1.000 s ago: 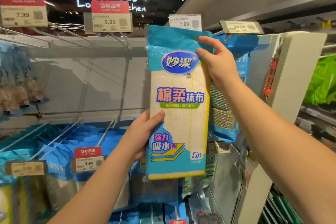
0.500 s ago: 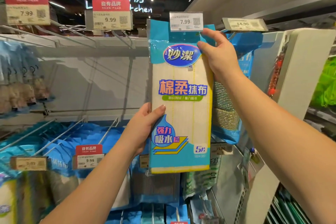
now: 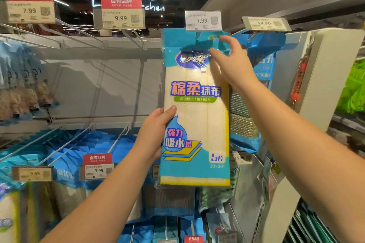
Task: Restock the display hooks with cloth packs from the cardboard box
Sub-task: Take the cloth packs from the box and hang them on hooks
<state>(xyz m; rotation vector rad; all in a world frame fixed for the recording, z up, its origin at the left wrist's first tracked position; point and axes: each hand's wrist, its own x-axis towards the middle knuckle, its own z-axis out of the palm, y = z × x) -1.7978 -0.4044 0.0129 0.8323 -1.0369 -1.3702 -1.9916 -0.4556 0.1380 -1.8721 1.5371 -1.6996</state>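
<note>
Head view is showing me the grey display wall (image 3: pixel 110 89), where a blue-and-cream plastic-wrapped cloth pack (image 3: pixel 197 116) is hanging upright under the white 7.99 price tag (image 3: pixel 203 20). Left hand (image 3: pixel 156 134) is gripping its lower left edge; right hand (image 3: pixel 233 65) is spreading loosely, fingertips touching its top.

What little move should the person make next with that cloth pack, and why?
Probably slide the cloth pack back along the hook under the 7.99 price tag: its top sits right below that tag, the left hand grips its side, and the right hand touches its header.
</note>
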